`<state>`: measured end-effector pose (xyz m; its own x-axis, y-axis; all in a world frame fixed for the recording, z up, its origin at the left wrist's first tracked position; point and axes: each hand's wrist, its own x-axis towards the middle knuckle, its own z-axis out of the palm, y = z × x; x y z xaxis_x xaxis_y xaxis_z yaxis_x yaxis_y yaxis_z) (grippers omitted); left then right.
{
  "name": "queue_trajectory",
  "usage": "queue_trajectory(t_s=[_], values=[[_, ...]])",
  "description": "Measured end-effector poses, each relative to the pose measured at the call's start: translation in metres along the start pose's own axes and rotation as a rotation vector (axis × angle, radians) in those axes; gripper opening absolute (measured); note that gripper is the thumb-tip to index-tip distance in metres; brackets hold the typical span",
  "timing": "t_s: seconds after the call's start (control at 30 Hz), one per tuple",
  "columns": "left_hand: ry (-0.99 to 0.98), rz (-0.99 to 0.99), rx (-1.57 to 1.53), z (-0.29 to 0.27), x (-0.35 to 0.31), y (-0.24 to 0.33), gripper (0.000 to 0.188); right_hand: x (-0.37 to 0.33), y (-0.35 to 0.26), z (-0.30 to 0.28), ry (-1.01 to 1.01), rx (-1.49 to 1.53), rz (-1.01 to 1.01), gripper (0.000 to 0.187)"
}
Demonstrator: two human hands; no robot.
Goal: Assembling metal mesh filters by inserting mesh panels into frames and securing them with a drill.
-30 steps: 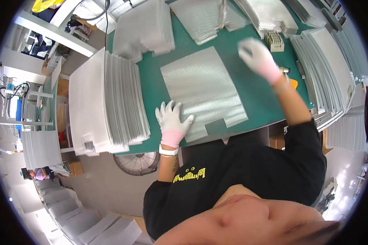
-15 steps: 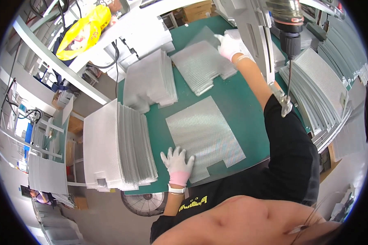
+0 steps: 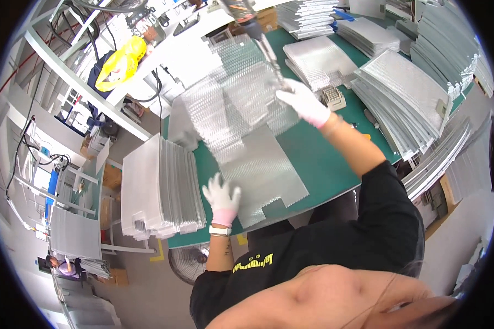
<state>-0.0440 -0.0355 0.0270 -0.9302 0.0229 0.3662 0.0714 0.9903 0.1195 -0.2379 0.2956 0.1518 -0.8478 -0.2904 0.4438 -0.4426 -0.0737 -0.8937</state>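
Left hand (image 3: 222, 200): pale glove, pink cuff; fingers spread wide, palm down, nothing seen in its grasp. Thumb comes to the near-left edge of the flat mesh sheet (image 3: 263, 170); cannot tell how firmly it presses.

Flat sheet: at 2 o'clock from the left hand, 7 o'clock from the right, lying on the green surface (image 3: 324, 162); square notch in its near edge, at about 5 o'clock.

Right hand (image 3: 304, 104): same glove, fingers drawn narrow, tips pinching the right edge of a raised sheet (image 3: 208, 118). That sheet spreads from the hand toward 9 o'clock, see-through and motion-blurred, its near end overlapping the flat sheet's far end in view. Cannot tell whether the two touch.

Power tool (image 3: 241, 11) hangs at 11 o'clock from the right hand; its long bit ends at the fingertips as seen, contact unclear.

Around: thick stack of white sheets (image 3: 142, 183) at 9 o'clock from the left hand, near. Small beige block (image 3: 333, 98) just beside the right hand, 3 o'clock. Fanned stack (image 3: 409, 90) farther out, also 3 o'clock. Another stack (image 3: 318, 57) at 12 to 1 o'clock. Round fan (image 3: 189, 264) below the surface, 7 o'clock from the left hand.
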Motion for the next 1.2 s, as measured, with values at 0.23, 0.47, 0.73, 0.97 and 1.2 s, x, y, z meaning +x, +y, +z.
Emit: queue_trajectory(t_s=[0.23,0.47,0.73,0.97,1.2], values=[[0.078,-0.491,-1.365,-0.07,-0.037,0.053,0.053,-0.143,-0.004,0.048,-0.159,0.118,0.255,0.049],[0.034,-0.508,-0.475,-0.041,-0.049,0.062,0.07,-0.166,0.009,0.066,-0.132,-0.706,0.015,0.056],[-0.118,-0.522,-0.411,-0.029,-0.05,0.056,0.071,-0.171,0.037,0.069,-0.121,-0.74,0.125,0.06],[-0.124,-0.518,-0.346,-0.017,-0.044,0.048,0.073,-0.166,0.049,0.074,-0.128,-0.75,0.182,0.059],[-0.154,-0.47,-0.254,0.005,-0.048,0.042,0.076,-0.177,0.065,0.078,-0.151,-0.832,0.194,0.058]])
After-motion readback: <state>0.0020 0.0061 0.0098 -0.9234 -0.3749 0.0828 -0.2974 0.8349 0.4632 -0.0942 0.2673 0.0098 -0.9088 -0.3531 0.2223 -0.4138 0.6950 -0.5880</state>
